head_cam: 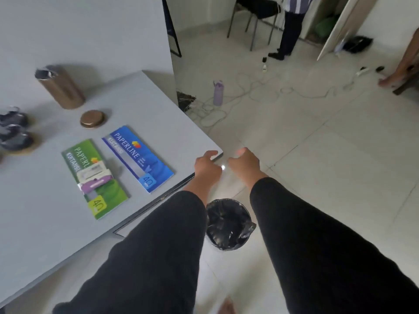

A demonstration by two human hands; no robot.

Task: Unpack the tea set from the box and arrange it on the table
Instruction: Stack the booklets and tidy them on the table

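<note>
No tea set or box shows in the head view. The grey table [145,105] fills the left half. My left hand [207,165] hovers over the table's near right corner, fingers loosely curled, holding nothing. My right hand [244,163] hangs just off that corner above the floor, fingers loosely curled and empty. Both arms wear black sleeves.
On the table lie a blue Paperline booklet [139,158], a green booklet [95,177] with a banded bundle on it, a bronze lid [92,118], a brown bottle [61,87] and dark items at the left edge. A black-lined bin [229,223] stands below. Cables, a purple bottle [218,92] and a person [291,28] occupy the floor.
</note>
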